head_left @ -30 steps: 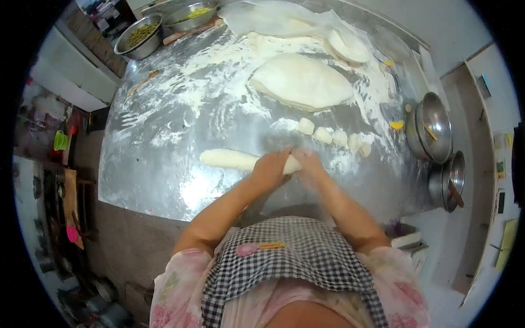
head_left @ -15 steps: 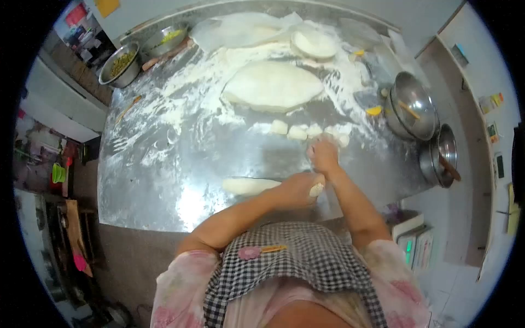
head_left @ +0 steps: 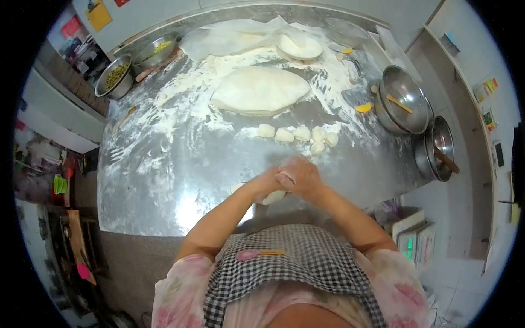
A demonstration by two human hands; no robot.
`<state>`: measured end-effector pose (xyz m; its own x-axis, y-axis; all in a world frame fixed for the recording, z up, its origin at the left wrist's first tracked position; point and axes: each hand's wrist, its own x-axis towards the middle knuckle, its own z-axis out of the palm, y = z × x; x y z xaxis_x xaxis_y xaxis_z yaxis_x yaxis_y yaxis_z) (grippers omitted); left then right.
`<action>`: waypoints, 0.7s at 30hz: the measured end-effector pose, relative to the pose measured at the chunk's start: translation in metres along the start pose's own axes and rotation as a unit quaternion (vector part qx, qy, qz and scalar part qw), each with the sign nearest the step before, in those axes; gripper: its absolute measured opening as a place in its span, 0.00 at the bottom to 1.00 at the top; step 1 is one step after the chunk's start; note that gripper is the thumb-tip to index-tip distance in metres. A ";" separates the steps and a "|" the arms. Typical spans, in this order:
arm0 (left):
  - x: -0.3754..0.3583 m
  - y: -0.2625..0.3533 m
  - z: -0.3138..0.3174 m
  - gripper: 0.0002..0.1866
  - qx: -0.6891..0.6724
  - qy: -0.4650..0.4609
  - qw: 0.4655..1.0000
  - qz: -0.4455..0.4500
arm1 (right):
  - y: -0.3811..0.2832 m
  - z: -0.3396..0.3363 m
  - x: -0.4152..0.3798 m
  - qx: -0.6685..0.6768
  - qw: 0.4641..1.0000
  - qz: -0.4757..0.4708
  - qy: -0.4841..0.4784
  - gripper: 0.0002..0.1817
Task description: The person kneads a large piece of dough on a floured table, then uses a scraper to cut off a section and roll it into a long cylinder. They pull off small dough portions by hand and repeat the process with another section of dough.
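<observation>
Left hand and right hand pressed together at the dough roll, near the table's front edge, dough pieces beyond

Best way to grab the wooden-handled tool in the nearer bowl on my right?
Take the handle by its outer end, coming from the near right. It slants out past the rim of the bowl on that side, so that end looks free. It is long and narrow, so a pinch across its width should suit.
</observation>
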<state>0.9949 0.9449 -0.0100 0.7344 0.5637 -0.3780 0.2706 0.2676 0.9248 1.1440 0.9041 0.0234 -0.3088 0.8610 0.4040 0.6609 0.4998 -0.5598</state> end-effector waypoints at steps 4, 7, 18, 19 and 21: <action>-0.016 -0.026 0.025 0.16 0.122 0.087 0.982 0.110 | 0.025 0.044 -0.018 -0.029 0.994 0.102 0.037 0.07; -0.024 0.002 0.031 0.17 0.229 0.023 0.959 0.163 | 0.077 0.047 0.006 -0.204 0.976 0.079 -0.008 0.07; 0.016 -0.052 0.044 0.36 0.395 0.261 0.860 0.189 | 0.061 0.014 -0.021 0.256 0.872 0.416 -0.014 0.11; 0.010 -0.036 0.040 0.35 0.325 0.237 0.909 0.110 | 0.054 0.016 -0.022 0.250 0.882 0.398 -0.027 0.11; 0.007 -0.015 0.023 0.31 0.189 0.147 0.971 0.015 | 0.033 0.014 -0.013 0.117 0.947 0.298 -0.026 0.10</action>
<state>1.0105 0.9266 -0.0260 0.5516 0.7798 -0.2960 0.5012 -0.0263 0.8649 1.1597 0.9109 -0.0101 0.0346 0.9972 -0.0668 0.5597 -0.0747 -0.8253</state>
